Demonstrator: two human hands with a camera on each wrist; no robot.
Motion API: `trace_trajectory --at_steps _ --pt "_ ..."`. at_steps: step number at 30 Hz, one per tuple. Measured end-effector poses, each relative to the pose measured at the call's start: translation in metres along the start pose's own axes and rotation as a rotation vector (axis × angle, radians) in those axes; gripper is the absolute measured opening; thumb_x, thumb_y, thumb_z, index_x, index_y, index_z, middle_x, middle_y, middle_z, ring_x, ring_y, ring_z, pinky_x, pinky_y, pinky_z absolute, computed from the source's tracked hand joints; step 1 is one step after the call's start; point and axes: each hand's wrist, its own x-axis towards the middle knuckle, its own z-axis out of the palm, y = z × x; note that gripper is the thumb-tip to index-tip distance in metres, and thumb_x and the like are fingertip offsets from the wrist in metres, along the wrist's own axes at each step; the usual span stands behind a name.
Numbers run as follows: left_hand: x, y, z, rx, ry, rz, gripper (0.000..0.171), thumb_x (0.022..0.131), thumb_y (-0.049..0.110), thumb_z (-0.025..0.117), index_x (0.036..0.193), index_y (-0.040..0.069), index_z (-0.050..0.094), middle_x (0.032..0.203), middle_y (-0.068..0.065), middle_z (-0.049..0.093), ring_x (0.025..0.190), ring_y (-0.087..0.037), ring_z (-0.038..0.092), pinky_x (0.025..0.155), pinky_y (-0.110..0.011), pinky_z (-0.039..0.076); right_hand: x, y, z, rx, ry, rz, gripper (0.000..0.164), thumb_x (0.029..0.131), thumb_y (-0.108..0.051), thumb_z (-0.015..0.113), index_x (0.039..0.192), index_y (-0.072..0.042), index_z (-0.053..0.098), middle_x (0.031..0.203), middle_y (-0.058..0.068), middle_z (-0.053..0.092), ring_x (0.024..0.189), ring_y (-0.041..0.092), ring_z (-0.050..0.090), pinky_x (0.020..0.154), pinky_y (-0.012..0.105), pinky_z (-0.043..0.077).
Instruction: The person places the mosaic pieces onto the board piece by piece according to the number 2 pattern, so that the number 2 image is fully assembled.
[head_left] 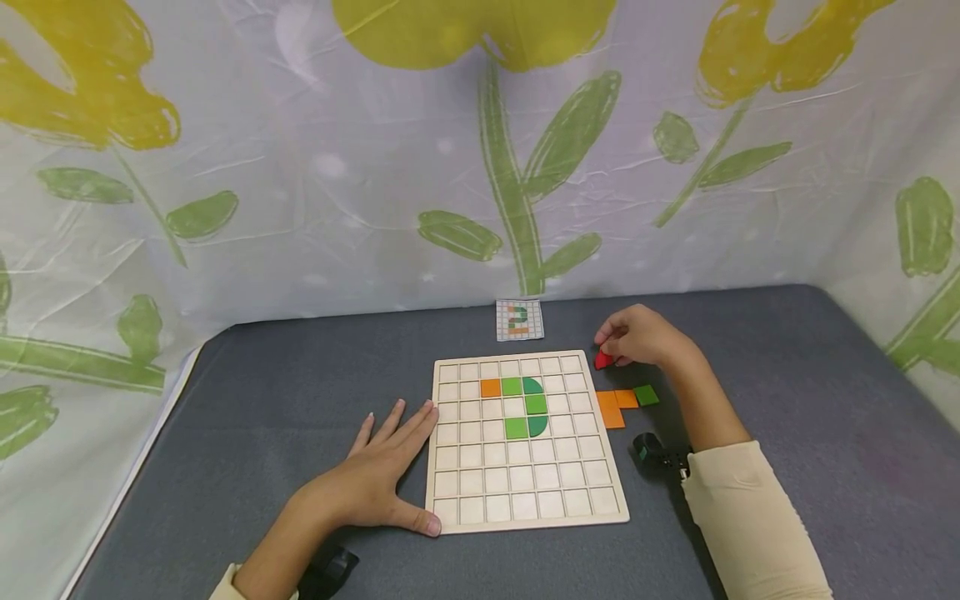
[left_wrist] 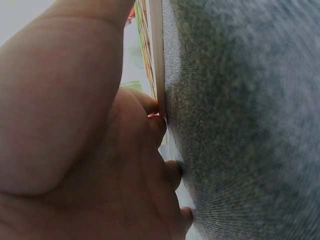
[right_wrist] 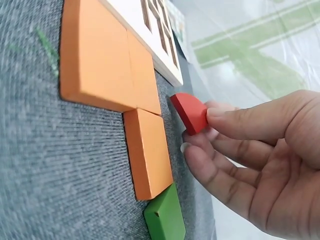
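Note:
My right hand pinches a red quarter-circle block between thumb and fingers, just beyond the board's far right corner. Fingers spread, my left hand rests at the left edge of the wooden grid board, thumb at its near left corner. Set in the board's cells are an orange square, several light green squares and two dark green quarter-circles. To the right of the board lie orange square blocks touching one another, with a green square block at their end.
A small printed pattern card stands behind the board, near the curtain with painted flowers. Grey cloth covers the table. Each wrist wears a black camera, such as the right one.

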Motion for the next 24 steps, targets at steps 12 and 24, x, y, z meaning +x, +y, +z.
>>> trace_trajectory --at_steps 12,24 --pt "0.0009 -0.0002 0.0005 0.004 0.001 -0.003 0.136 0.062 0.082 0.074 0.163 0.018 0.010 0.167 0.000 0.008 0.152 -0.034 -0.004 0.113 -0.066 -0.007 0.0000 -0.0037 0.0013 0.049 -0.011 -0.034 0.014 0.095 0.005 0.060 0.107 0.009 0.066 0.093 0.015 0.070 0.082 0.027 0.068 0.079 0.039 0.058" --pt "-0.0002 0.0007 -0.0001 -0.008 0.012 0.014 0.135 0.063 0.081 0.074 0.163 0.016 0.011 0.167 -0.003 0.010 0.152 -0.036 -0.002 0.112 -0.068 -0.006 -0.0039 -0.0095 0.0004 0.073 -0.007 -0.064 0.015 0.095 0.004 0.061 0.109 0.010 0.064 0.095 0.018 0.069 0.080 0.027 0.065 0.079 0.040 0.057"
